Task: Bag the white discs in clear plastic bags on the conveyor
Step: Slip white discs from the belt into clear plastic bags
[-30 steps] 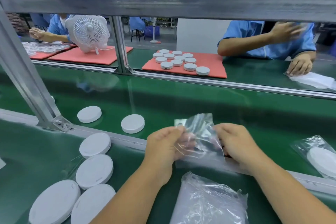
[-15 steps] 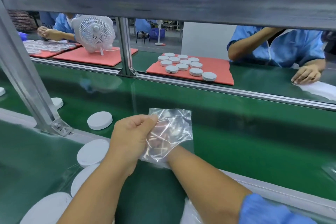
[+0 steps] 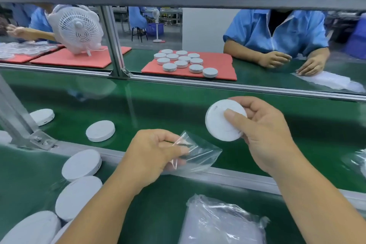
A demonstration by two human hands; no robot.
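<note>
The right hand [image 3: 263, 134] grips a white disc [image 3: 219, 123] above the green conveyor belt [image 3: 158, 105], thumb pressed across its face and fingers curled behind its rim, the disc tilted toward the camera; just below and to its left, the left hand [image 3: 154, 152] pinches a clear plastic bag [image 3: 198, 152] between thumb and fingers, the bag held up with its far corner pointing toward the disc, the two close but not touching; whether the bag's mouth is open cannot be told; near the bottom edge lies a stack of clear bags [image 3: 221, 222] on the near green surface; to the left, loose discs [image 3: 79, 180] overlap in a row on that surface, and two more discs [image 3: 100, 130] lie apart on the belt beyond the metal rail [image 3: 111, 154]; across the belt, a red mat [image 3: 217, 65] carries a cluster of smaller white discs, a white fan [image 3: 76, 27] stands on another red mat, and a person in a blue smock [image 3: 277, 31] rests both hands on the far table.
</note>
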